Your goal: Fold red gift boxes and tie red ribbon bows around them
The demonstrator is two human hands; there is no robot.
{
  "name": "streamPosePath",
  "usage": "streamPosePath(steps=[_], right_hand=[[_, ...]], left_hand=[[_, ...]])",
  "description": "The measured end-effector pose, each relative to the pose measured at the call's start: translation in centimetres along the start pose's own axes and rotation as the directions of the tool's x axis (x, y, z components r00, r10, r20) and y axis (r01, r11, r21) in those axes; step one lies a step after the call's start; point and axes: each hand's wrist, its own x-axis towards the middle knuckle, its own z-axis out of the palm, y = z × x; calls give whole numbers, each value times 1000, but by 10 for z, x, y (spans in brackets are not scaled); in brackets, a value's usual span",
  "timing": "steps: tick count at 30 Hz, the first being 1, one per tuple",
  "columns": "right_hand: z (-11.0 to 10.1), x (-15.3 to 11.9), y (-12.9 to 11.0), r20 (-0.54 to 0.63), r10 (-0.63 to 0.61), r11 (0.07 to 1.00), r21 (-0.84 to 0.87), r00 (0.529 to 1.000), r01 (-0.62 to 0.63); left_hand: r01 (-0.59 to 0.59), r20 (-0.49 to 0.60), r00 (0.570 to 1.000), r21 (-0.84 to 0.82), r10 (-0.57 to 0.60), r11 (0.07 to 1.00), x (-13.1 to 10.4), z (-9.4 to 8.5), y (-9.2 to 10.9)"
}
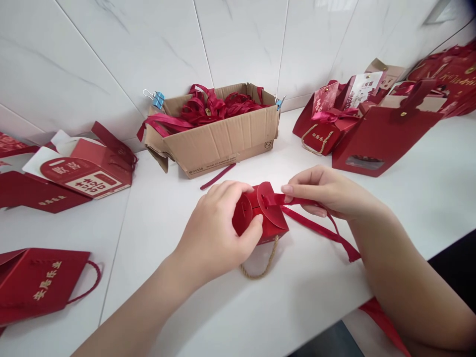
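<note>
On the white table, the small red box (275, 218) sits in front of the person, and clock directions here are read from it. The left hand (223, 223) reaches in from 8 o'clock, back of the hand upward, and grasps the box's left side, with the thumb bent across the near part of the top and the fingers curved over the far side. The right hand (322, 193) is at 2 o'clock, its forearm coming from 4 o'clock; thumb and index finger pinch the red ribbon (312, 225) just beside the box, the other fingers loosely bent.

The box is glossy red, its top formed of rounded flaps. The flap toward 3 o'clock has an opening where the ribbon meets it; the one toward 9 o'clock is partly covered by the left hand. The ribbon's slack trails toward 4 o'clock, by the right forearm. A tan rope handle (275, 250) loops out at 6 o'clock.

At 11 o'clock stands a cardboard box (223, 141) heaped with red ribbons (208, 106), and a loose ribbon strip (218, 176) lies at 10 o'clock. Red gift boxes (383, 134) stand at 2 o'clock, and a red bag-shaped box (44, 282) lies between 8 and 9 o'clock.
</note>
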Motion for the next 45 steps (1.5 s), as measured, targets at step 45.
streamPosePath(steps=[45], right_hand=[[41, -7, 3, 2, -660, 750, -46, 751, 660]], left_hand=[[-226, -163, 969, -303, 184, 926, -14, -17, 11]])
